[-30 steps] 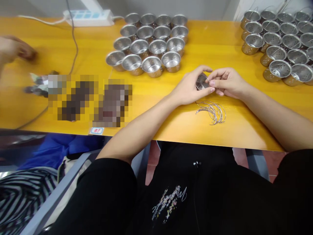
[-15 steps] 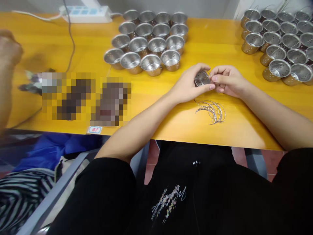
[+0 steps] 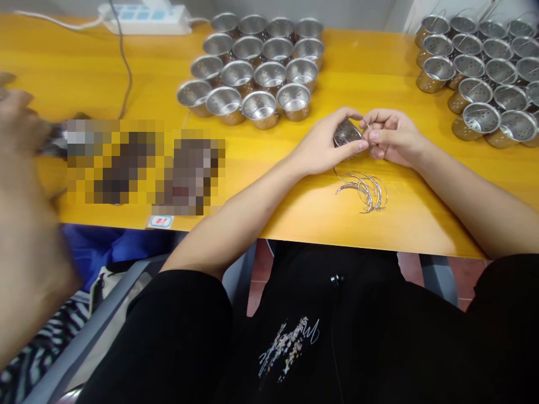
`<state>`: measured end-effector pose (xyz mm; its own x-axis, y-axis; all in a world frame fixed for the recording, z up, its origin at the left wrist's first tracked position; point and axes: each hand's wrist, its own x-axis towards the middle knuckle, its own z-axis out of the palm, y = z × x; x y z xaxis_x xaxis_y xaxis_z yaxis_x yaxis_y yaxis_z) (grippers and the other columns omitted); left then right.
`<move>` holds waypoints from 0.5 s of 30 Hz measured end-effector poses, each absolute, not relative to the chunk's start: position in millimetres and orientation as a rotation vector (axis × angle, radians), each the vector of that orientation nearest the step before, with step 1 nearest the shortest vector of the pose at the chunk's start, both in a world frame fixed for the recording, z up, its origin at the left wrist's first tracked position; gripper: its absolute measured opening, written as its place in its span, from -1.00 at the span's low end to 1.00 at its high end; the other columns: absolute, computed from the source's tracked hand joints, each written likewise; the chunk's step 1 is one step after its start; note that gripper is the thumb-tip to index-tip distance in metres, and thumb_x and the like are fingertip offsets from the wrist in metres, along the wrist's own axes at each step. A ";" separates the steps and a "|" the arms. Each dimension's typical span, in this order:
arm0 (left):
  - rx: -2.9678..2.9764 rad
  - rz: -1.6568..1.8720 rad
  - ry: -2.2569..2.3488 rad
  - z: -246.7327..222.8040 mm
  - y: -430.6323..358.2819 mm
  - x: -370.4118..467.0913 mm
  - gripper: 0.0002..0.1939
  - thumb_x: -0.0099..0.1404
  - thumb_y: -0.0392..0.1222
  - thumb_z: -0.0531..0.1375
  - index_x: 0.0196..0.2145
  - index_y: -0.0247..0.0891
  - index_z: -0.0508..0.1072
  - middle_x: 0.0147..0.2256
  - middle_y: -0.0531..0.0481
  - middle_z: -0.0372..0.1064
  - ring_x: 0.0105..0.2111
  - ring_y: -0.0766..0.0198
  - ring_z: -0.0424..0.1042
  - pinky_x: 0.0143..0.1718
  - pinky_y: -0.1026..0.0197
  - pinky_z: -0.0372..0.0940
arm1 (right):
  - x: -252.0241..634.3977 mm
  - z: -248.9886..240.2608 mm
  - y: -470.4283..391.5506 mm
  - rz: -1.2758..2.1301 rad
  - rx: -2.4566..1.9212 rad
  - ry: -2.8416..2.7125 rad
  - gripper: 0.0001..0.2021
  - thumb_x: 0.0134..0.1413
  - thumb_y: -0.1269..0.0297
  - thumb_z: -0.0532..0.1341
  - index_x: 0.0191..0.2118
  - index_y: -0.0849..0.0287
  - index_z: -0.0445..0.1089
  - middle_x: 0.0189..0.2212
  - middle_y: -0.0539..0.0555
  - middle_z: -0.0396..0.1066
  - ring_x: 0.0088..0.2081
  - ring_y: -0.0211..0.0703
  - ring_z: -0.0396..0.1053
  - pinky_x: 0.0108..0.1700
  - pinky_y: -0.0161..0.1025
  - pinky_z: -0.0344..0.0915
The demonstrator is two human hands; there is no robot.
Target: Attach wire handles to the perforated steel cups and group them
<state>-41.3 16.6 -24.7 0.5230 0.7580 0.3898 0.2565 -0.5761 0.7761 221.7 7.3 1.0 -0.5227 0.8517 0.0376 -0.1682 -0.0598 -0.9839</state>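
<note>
My left hand (image 3: 326, 143) is closed around a small perforated metal cup (image 3: 346, 132), which lies tilted with its mouth partly showing. Close against the cup's right side, my right hand (image 3: 389, 136) pinches a thin curved wire handle (image 3: 369, 128) between thumb and fingers. Whether the wire's end sits in a hole of the cup cannot be made out. Just below both hands, a loose pile of curved wire handles (image 3: 367, 192) lies on the yellow table (image 3: 303, 219).
Rows of perforated cups (image 3: 260, 108) stand at the back middle. More cups with wire handles (image 3: 475, 119) fill the back right. A power strip (image 3: 145, 19), a dark cable (image 3: 125, 73) and two pixelated objects (image 3: 189, 174) are on the left. Another person's blurred arm (image 3: 29, 224) reaches in there.
The wire handle in my right hand now shows more, and my fingers have shifted slightly; the cup stays in my left hand. The other person's arm has moved further into view at left.
</note>
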 end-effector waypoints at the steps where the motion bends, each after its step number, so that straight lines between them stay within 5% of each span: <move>1: 2.096 0.976 0.824 -25.9 17.8 -41.2 0.17 0.42 0.97 0.36 0.41 -0.14 0.64 0.27 -0.32 0.74 0.29 -0.39 0.72 0.44 -0.34 0.57 | 221.6 0.6 7.6 1.679 -0.778 -1.450 -0.37 0.05 -0.17 0.92 -0.05 0.07 0.69 -0.41 -0.08 0.60 -0.52 -0.28 0.33 -0.54 -0.33 0.25; 10: 1.994 0.976 0.819 -43.5 29.6 -42.0 0.34 0.23 1.01 0.50 0.57 -0.02 0.51 0.22 -0.28 0.73 0.25 -0.43 0.74 0.41 -0.42 0.56 | 221.3 6.7 3.9 1.681 -0.901 -1.388 -0.38 -0.05 -0.05 0.95 -0.09 0.01 0.64 -0.36 -0.03 0.62 -0.51 -0.18 0.37 -0.58 -0.24 0.30; 15: 1.977 0.947 0.765 -55.8 36.4 -44.2 0.61 0.14 0.92 0.65 0.78 -0.02 0.23 0.15 -0.25 0.71 0.29 -0.47 0.73 0.48 -0.44 0.53 | 216.9 6.8 5.1 1.658 -0.863 -1.347 -0.34 -0.14 -0.04 0.98 -0.14 0.03 0.63 -0.35 -0.01 0.67 -0.57 -0.23 0.35 -0.62 -0.26 0.29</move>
